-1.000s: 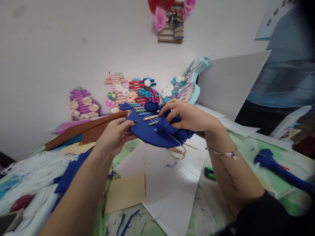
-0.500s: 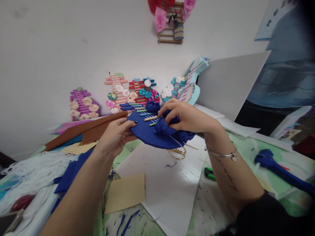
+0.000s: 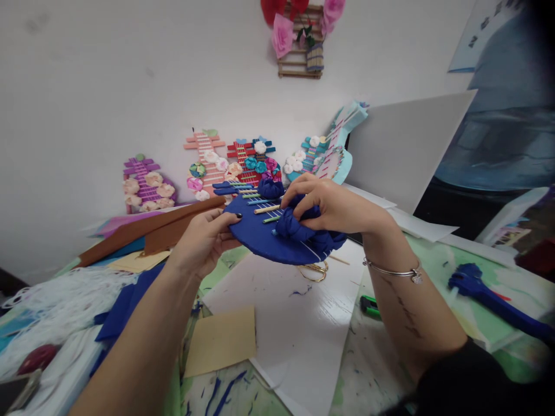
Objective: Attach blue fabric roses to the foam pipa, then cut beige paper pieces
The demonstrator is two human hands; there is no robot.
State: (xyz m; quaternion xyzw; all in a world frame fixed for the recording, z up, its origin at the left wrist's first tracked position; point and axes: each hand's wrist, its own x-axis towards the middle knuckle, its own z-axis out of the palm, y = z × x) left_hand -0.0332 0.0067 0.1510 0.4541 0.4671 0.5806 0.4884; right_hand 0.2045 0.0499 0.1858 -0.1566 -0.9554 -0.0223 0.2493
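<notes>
Blue guitar-shaped craft (image 3: 255, 237) is held tilted above a white sheet (image 3: 299, 329) on the table (image 3: 359, 370), its face crossed by white strings and coloured sticks. Its near left rim is pinched by the left hand (image 3: 206, 237), the thumb laid on top and the fingers tucked beneath. On its right part, a blue flower cluster (image 3: 288, 225) is pinched between the bent fingers and thumb of the right hand (image 3: 327, 202); a separate blue flower (image 3: 271, 188) is seated just beside, near the neck. On the white sheet, gold wire loops (image 3: 318, 273) are partly hidden by the craft. A yellow paper square (image 3: 221, 341) is overlapped with the sheet's left edge, and a green cutter (image 3: 370, 306) is placed to the right. Of the containers, a small woven holder (image 3: 315, 58) is mounted on the wall rack (image 3: 299, 73), with a green sprig (image 3: 306, 37) shown just above its rim; whether the sprig is seated inside cannot be told. A large translucent blue bottle (image 3: 485, 138) is seen at the right, its contents not distinguishable. White strands (image 3: 65, 294) are heaped at the left, beside folded blue paper (image 3: 125, 300).
</notes>
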